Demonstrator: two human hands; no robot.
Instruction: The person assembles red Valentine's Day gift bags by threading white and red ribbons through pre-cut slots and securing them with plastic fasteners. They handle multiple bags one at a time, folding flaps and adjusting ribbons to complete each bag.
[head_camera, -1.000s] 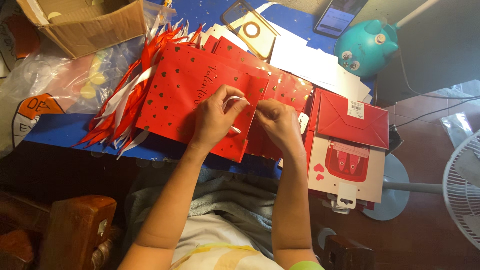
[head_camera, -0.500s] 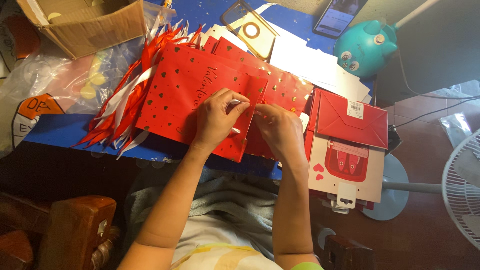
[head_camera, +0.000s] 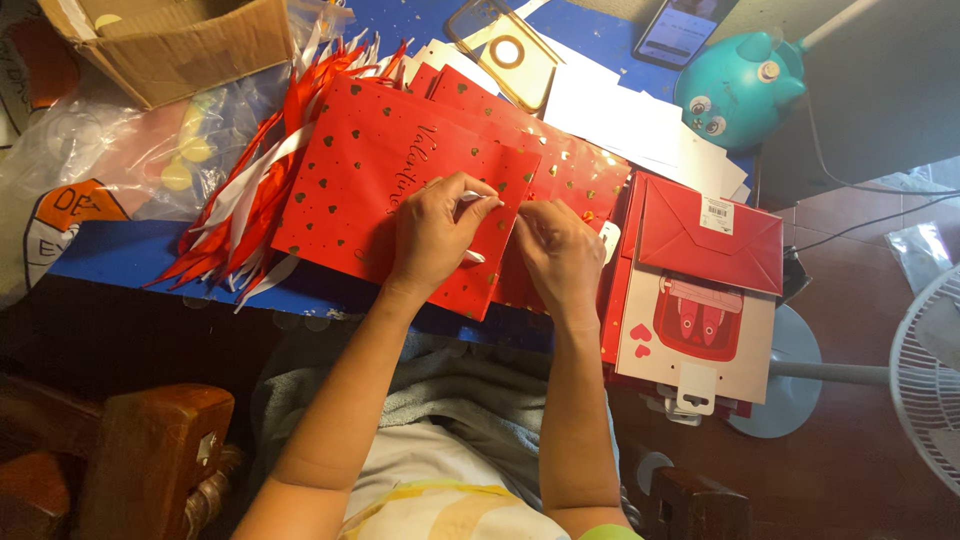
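A red gift bag (head_camera: 380, 175) with small gold hearts lies flat on top of a pile of similar bags on the blue table (head_camera: 130, 250). My left hand (head_camera: 432, 238) rests on the bag's right part and pinches a thin white strip (head_camera: 470, 196) between thumb and forefinger. My right hand (head_camera: 560, 255) sits close beside it, fingertips curled and meeting the strip's end at the bag's right edge. Whether the right hand grips the strip is unclear. Red and white ribbon handles (head_camera: 250, 205) fan out to the left of the bag.
A red envelope (head_camera: 700, 235) lies on a card pack with hearts (head_camera: 695, 335) at the right. Further back: a cardboard box (head_camera: 180, 45), plastic bags (head_camera: 90, 180), white sheets (head_camera: 620, 115), a teal toy-shaped lamp (head_camera: 735, 85), a phone (head_camera: 680, 25). A fan (head_camera: 930, 360) stands on the floor.
Both hands stay on the bag's right edge. The fingers have shifted slightly, drawing closer together around the white strip.
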